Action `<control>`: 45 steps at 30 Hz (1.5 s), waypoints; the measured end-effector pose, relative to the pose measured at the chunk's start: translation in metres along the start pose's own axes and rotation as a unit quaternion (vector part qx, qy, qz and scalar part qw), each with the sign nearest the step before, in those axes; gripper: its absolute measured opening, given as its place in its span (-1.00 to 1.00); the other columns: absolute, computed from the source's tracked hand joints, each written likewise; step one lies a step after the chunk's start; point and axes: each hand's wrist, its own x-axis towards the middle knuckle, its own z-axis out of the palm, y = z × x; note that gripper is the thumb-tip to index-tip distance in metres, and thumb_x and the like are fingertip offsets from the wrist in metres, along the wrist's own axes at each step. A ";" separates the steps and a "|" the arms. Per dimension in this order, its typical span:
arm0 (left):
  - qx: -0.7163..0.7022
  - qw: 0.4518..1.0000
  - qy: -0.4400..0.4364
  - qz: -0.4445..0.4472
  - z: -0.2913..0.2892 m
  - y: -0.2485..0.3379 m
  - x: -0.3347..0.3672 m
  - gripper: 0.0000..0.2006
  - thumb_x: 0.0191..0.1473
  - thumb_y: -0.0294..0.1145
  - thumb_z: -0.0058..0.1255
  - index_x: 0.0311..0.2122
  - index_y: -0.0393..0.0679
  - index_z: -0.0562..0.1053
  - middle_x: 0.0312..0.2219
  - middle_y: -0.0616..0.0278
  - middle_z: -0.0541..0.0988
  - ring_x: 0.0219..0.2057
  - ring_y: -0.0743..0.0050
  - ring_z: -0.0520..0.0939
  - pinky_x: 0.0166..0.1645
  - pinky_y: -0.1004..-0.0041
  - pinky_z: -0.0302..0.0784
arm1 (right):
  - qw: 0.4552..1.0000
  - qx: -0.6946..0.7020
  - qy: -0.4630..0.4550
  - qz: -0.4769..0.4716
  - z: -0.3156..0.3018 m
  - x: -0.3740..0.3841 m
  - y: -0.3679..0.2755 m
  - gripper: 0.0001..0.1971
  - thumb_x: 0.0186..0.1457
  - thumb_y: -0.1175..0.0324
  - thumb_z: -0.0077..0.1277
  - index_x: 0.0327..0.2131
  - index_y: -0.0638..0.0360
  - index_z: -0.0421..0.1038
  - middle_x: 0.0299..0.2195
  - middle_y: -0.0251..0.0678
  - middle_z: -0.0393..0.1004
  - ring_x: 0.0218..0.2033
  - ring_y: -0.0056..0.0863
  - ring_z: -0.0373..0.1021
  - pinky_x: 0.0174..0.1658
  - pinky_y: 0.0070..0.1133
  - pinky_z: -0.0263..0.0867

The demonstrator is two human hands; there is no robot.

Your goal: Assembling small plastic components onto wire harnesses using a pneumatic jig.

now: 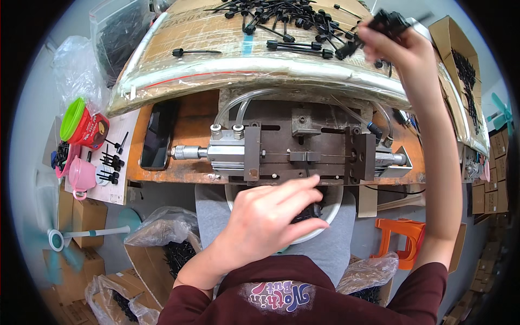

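My right hand (392, 46) is raised over the right side of the cardboard-topped surface. Its fingers are wrapped round a bunch of black plastic stems with knobbed heads (387, 23), somewhat blurred. My left hand (271, 211) reaches over a white bucket (331, 214) between my knees, just in front of a metal clamping fixture (281, 168). Its thumb and fingers are apart, and dark pieces show in the gap, seemingly lying in the bucket. Small jaws (304, 156) sit at the fixture's middle, with a thin black stem (307, 170) below them near my fingertips.
Loose black stems (287, 21) lie heaped on the plastic-wrapped cardboard (179, 40). Air hoses (230, 105) arch behind the fixture. A phone (160, 135), a red-green tub (84, 124) and a pink cup (82, 174) stand left. An orange stool (401, 238) and open boxes (157, 254) sit below.
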 end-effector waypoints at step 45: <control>0.200 0.980 -0.006 -0.022 0.033 -0.012 -0.004 -0.73 -0.21 -0.41 0.30 -0.30 -0.18 0.57 -0.07 0.18 0.61 -0.44 0.43 0.64 -0.38 0.52 0.50 | 0.842 0.468 0.063 0.261 0.048 -0.183 -0.015 -0.84 0.30 0.37 -0.09 -0.15 0.26 0.31 -0.22 -0.21 0.41 -0.54 -0.76 0.26 -0.48 -0.78 0.20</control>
